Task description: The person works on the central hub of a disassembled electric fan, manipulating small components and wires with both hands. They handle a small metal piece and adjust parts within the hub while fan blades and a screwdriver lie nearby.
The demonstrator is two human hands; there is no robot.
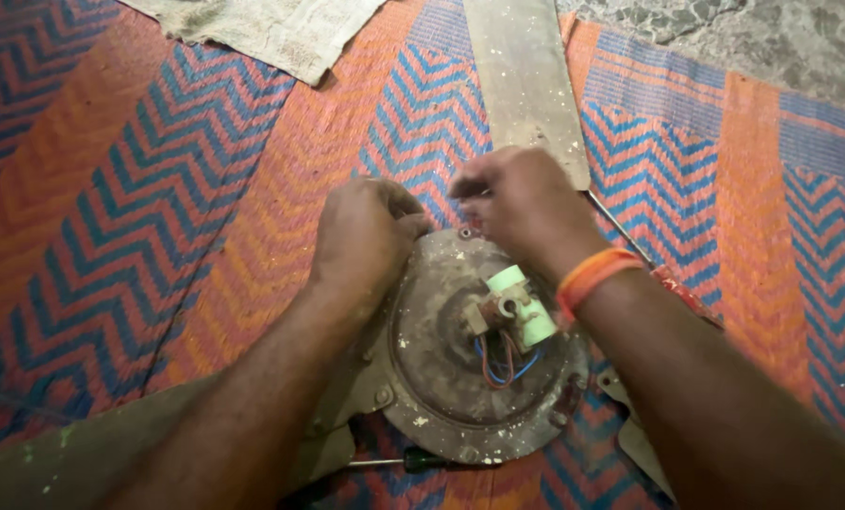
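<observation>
Forearms enter from the bottom edge, right wrist with an orange band. Both hands rest on the far rim of a round, dirty fan motor lying on an orange-and-blue woven mat. Left hand: fingers curled shut over the rim. Right hand: closed, fingertips pinched at the rim; what they pinch, cannot tell. Fan blade extends away from the motor. Pale green part and wires at the hub. Screwdriver just beside the near rim.

bare forearms, an orange band around the right wrist
</observation>
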